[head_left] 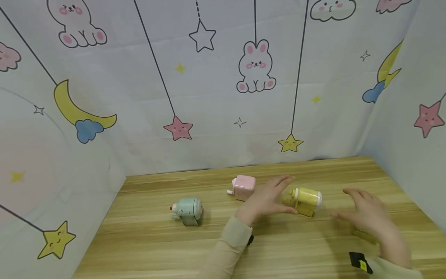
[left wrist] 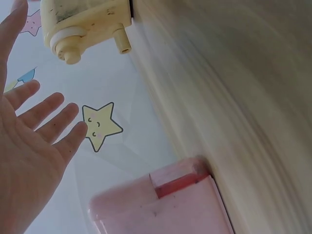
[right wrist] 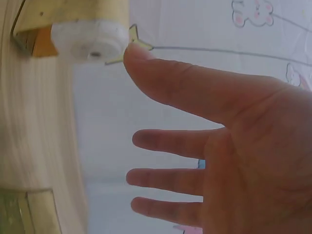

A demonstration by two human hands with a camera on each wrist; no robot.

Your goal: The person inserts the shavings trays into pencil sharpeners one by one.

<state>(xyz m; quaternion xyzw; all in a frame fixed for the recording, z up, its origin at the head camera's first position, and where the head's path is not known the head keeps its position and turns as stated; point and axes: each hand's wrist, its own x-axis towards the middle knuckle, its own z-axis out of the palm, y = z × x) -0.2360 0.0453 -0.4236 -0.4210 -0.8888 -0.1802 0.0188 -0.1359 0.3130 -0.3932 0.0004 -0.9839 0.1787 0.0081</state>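
A yellow crank pencil sharpener (head_left: 307, 199) stands on the wooden table between the two hands. My left hand (head_left: 267, 197) is just left of it, fingers spread and holding nothing. Beside that wrist is a pink pencil sharpener (head_left: 245, 186), partly covered by the hand. To the right of the yellow sharpener my right hand (head_left: 367, 211) hovers with its thumb and fingers apart. Below the right hand lies a yellow-green object (head_left: 365, 235), mostly hidden by it; its corner (right wrist: 29, 212) shows in the right wrist view.
A green crank pencil sharpener (head_left: 189, 211) stands at the left of the table (head_left: 146, 240). Behind and beside the table hangs a white cloth (head_left: 216, 147) printed with stars, moons and rabbits.
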